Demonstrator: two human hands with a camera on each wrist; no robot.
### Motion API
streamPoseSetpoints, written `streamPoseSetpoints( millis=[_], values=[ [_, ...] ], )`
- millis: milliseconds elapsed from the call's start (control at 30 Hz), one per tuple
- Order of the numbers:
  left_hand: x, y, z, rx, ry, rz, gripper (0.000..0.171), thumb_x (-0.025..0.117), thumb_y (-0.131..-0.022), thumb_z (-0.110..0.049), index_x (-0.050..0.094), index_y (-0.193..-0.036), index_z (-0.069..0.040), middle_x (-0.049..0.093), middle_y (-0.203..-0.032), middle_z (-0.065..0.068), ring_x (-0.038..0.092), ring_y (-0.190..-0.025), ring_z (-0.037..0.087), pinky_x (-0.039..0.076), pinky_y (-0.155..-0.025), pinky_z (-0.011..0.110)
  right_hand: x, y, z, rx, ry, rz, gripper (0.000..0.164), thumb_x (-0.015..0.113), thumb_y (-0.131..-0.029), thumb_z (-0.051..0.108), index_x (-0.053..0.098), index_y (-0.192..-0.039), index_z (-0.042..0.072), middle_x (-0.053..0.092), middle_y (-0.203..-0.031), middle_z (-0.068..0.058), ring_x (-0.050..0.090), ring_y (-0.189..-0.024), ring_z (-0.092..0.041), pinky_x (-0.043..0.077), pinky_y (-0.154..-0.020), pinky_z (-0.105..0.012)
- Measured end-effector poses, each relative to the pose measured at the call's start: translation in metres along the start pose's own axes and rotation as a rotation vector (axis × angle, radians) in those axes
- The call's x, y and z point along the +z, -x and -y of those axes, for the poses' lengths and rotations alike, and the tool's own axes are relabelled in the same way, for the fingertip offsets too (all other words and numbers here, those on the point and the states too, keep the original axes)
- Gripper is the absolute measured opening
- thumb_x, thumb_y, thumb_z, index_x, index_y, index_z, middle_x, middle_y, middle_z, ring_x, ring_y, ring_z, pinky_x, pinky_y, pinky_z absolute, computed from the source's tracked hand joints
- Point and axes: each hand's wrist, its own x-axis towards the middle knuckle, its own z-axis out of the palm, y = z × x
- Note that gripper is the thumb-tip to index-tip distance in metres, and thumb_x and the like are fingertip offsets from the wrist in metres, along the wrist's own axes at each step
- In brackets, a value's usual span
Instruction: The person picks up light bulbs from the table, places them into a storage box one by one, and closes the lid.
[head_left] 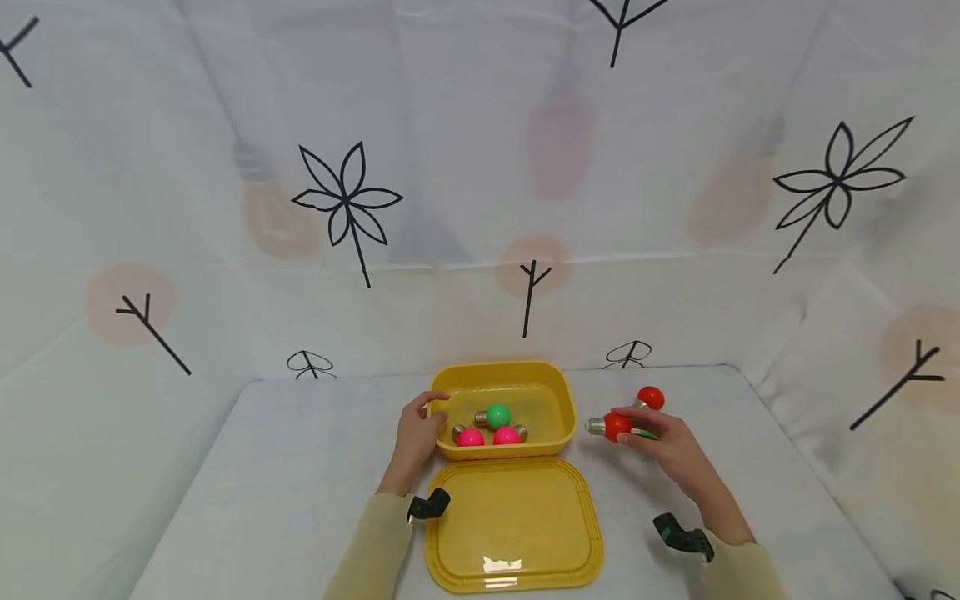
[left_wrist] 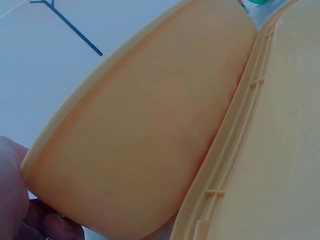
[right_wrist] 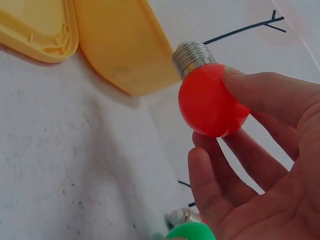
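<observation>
Red bulb pinched in your right hand
Left of it, your left hand grips the bin, seemingly steadying it

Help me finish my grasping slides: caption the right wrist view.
Right hand holding a round, glossy red bulb with silver threaded base, a yellow plastic box behind.

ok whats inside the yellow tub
The yellow tub holds a green bulb and two pink bulbs. Its front wall hides the pink bulbs' lower parts and the floor just behind it, so anything small there can't be seen.
</observation>
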Motion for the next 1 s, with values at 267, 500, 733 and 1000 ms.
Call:
streamPoseSetpoints(
  millis=[267,500,733,1000],
  values=[
    [0.0,0.0,0.0,-0.001,0.01,0.003,0.026,0.061,-0.091,-0.003,0.071,-0.112,-0.017,0.052,-0.141,0.013,0.054,-0.104,0.03,0.054,-0.077,0.035,0.005,-0.006,0.006,-0.013,0.011,0.022,0.049,0.075,-0.089,0.032,0.063,-0.132,0.011,0.064,-0.126,-0.012,0.053,-0.12,-0.034,0.049,-0.087,-0.026],
    [0.0,-0.001,0.001,0.011,-0.004,-0.005,0.026,0.062,-0.091,-0.003,0.071,-0.111,-0.017,0.05,-0.145,0.013,0.047,-0.121,0.032,0.049,-0.096,0.045,0.009,-0.012,0.012,-0.029,0.033,0.012,0.049,0.076,-0.089,0.03,0.063,-0.132,0.011,0.065,-0.125,-0.012,0.054,-0.12,-0.034,0.053,-0.088,-0.035],
    [0.0,0.0,0.0,0.002,0.0,-0.003,0.026,0.061,-0.092,-0.003,0.071,-0.112,-0.017,0.049,-0.146,0.013,0.048,-0.121,0.034,0.049,-0.096,0.047,0.011,-0.017,0.017,-0.015,0.002,0.03,0.049,0.076,-0.089,0.029,0.063,-0.133,0.012,0.064,-0.126,-0.012,0.054,-0.119,-0.034,0.053,-0.088,-0.039],
    [0.0,0.0,0.0,-0.002,0.006,0.005,0.027,0.061,-0.092,-0.002,0.071,-0.113,-0.016,0.047,-0.147,0.014,0.046,-0.124,0.035,0.047,-0.098,0.048,0.015,-0.022,0.022,-0.021,-0.006,0.057,0.048,0.076,-0.088,0.028,0.064,-0.132,0.011,0.064,-0.127,-0.012,0.055,-0.118,-0.034,0.052,-0.091,-0.041]
  ],
)
